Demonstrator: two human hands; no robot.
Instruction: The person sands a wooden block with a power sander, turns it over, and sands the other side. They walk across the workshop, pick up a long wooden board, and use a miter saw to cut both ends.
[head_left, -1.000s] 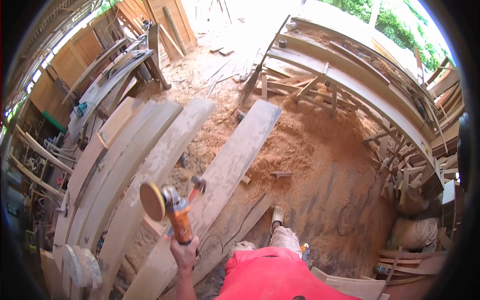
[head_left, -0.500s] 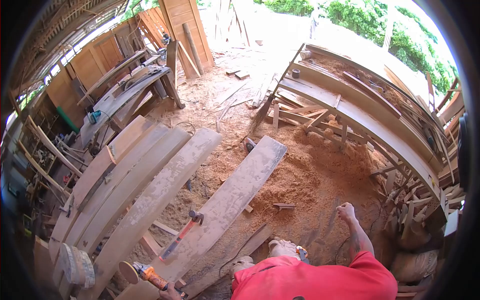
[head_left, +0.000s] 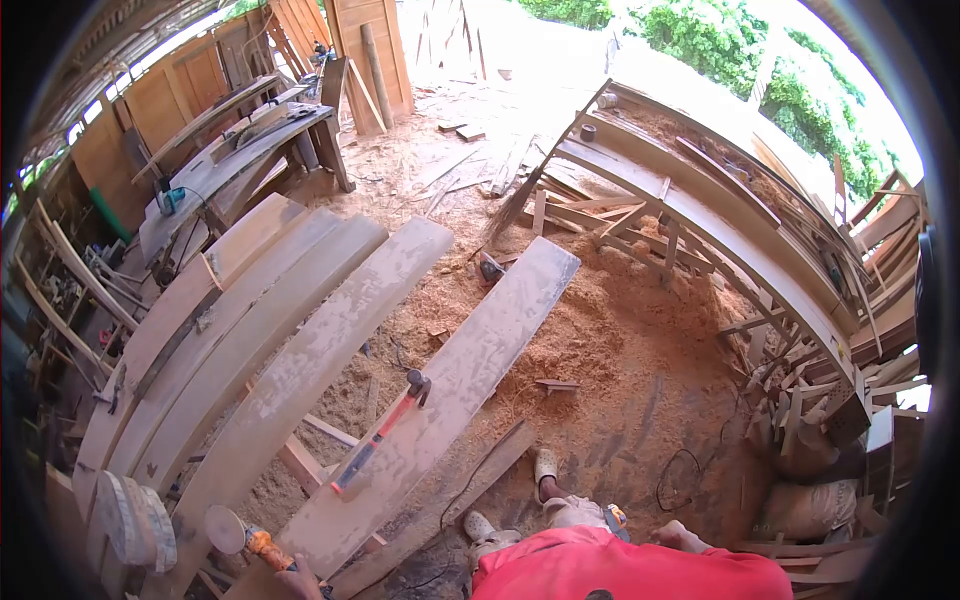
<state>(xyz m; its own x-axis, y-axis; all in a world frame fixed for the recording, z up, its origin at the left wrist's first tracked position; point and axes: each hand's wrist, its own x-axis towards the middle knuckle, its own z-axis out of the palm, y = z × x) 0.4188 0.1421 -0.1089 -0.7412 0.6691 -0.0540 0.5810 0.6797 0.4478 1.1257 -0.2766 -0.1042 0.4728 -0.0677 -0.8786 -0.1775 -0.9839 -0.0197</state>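
My left hand [head_left: 300,578] is closed around the body of an orange angle grinder [head_left: 264,548] at the lower left. A round, pale sanding disc [head_left: 225,530] on the grinder's head is over the lower boards. My right hand [head_left: 678,536] is low beside my red shirt, its fingers curled and nothing visible in them. A hammer [head_left: 385,430] with a red and dark handle lies on the nearest long plank [head_left: 480,350], whose surface is patchy. Left of it, several more wide planks [head_left: 340,310] lie side by side.
A stack of round-ended pieces [head_left: 135,520] stands on the left planks. Sawdust [head_left: 580,330] covers the floor, with a cable [head_left: 680,480] lying on it. A long workbench [head_left: 720,240] runs along the right, with scrap wood beneath. Another bench [head_left: 230,170] stands far left.
My right hand has dropped from out in front to down beside my body. The grinder has shifted slightly left and down in view. My view has tilted, and a shoe now shows.
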